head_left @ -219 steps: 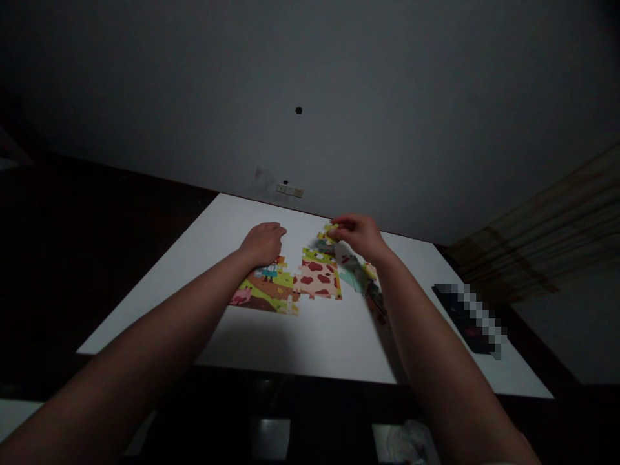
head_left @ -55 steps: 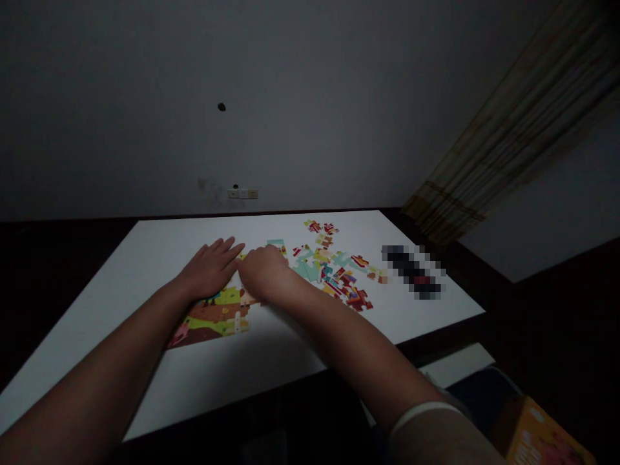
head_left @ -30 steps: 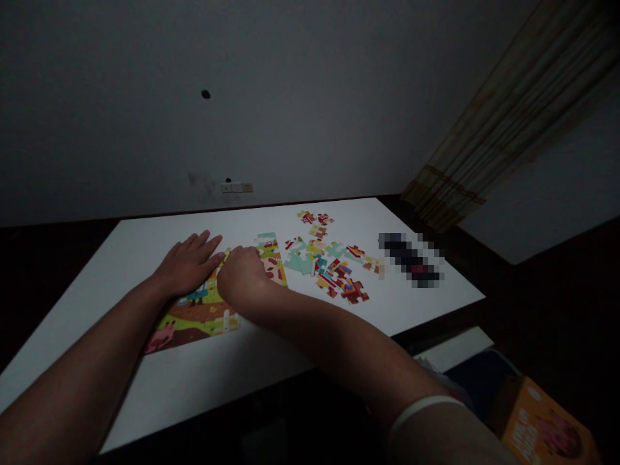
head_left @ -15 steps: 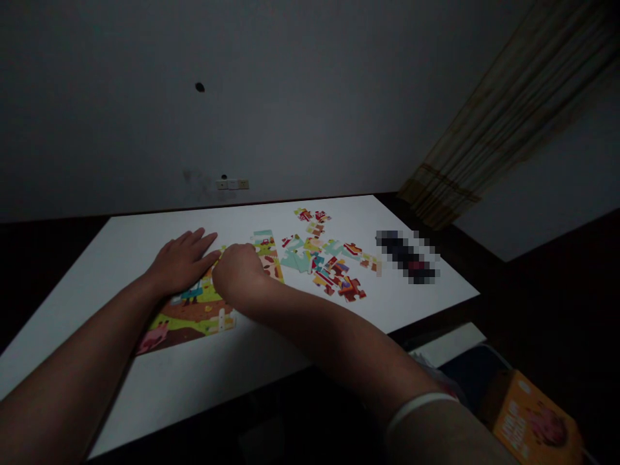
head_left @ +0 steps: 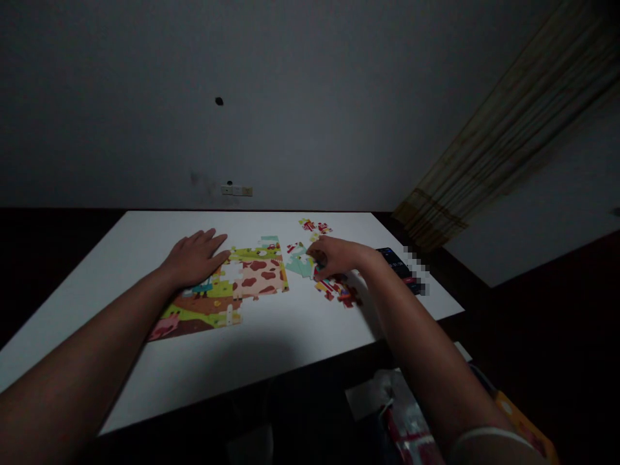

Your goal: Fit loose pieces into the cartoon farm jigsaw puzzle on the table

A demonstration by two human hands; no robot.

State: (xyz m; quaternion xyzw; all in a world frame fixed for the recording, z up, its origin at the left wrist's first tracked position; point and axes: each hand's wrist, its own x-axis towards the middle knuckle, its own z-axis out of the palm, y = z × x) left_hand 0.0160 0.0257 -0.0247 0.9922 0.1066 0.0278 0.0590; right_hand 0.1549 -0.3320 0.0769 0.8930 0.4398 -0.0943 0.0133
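Note:
A partly joined jigsaw puzzle [head_left: 256, 278] lies on the white table [head_left: 271, 336], showing a farm scene with green and brown ground, a pink pig and a red-blotched cow pattern. My left hand [head_left: 196, 258] rests flat and spread on the table, its fingertips at the puzzle's upper left edge. To the right, my right hand [head_left: 336, 255] bends down over a scatter of loose puzzle pieces [head_left: 336, 290]. Its fingertips reach the pale teal and red pieces. The hand hides whatever lies under its fingers.
A dark phone [head_left: 394, 266], partly pixelated, lies near the table's right edge. A patterned curtain [head_left: 436, 206] hangs at the right. Below the table are a plastic bag [head_left: 402, 407] and the corner of an orange box [head_left: 523, 420]. A wall socket strip [head_left: 236, 190] sits behind the table.
My right hand has moved off the joined puzzle to the loose pieces on the right, uncovering the cow-patterned section. My left hand stays at the puzzle's edge. The camera view has shifted slightly.

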